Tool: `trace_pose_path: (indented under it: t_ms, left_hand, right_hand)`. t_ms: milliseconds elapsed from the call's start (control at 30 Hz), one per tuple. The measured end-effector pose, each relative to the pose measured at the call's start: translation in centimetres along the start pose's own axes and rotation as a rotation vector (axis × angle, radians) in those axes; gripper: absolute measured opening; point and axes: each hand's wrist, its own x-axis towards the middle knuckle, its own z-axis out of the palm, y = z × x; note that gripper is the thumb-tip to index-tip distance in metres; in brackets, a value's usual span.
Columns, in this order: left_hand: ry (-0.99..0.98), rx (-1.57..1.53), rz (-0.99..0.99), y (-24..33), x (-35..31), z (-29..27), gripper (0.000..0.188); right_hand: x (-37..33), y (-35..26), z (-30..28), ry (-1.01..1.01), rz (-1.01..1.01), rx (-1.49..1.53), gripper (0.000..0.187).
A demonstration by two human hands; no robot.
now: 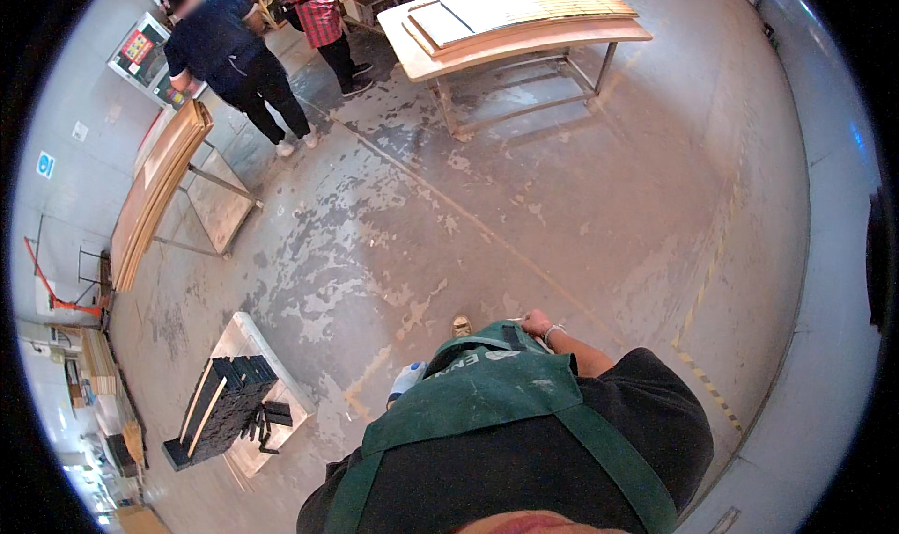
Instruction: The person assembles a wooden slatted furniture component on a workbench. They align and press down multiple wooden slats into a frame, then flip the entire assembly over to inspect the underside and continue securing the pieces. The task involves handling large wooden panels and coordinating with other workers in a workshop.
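My right hand (pixel 537 323), bare with a bracelet at the wrist, is in front of my green apron (pixel 478 380). Its fingers look curled closed near the apron's far edge; what they hold, if anything, is too small to make out. At the apron's left side, a white-and-blue patch (pixel 406 380) looks like a glove on my left hand. The apron hides most of it, and its fingers cannot be read. One tan shoe (pixel 461 325) shows on the floor beyond the apron.
To the left, a pale platform (pixel 292 389) bears stacked black strips (pixel 229 398). Long boards (pixel 164 183) lie on a stand farther left. Flat panels (pixel 524 14) are stacked on a table (pixel 562 36) ahead. Two people stand at the far left. Yellow-striped floor tape (pixel 702 295) runs along the right.
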Motion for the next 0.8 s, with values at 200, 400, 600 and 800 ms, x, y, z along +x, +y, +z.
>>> trace_pose_path:
  t_ms: [200, 400, 600, 800]
  left_hand:
    - [0.035, -0.017, -0.005, -2.2, 0.2, 1.8, 0.032]
    - [0.019, 0.04, -0.067, -1.5, 0.4, 1.2, 0.034]
    - [0.048, -0.041, -0.095, -1.2, -0.1, 0.3, 0.031]
    - [0.002, -0.036, -0.065, -2.2, 0.5, -0.7, 0.03]
  right_hand:
    - [0.4, 0.0, 0.4, -0.03, -0.007, -0.008, 0.02]
    - [0.2, 0.6, 0.7, 0.021, 0.044, 0.024, 0.021]
    - [-0.8, -1.0, 0.1, -0.009, 0.017, -0.007, 0.022]
    - [-2.4, -2.3, -0.7, -0.013, 0.125, 0.103, 0.028]
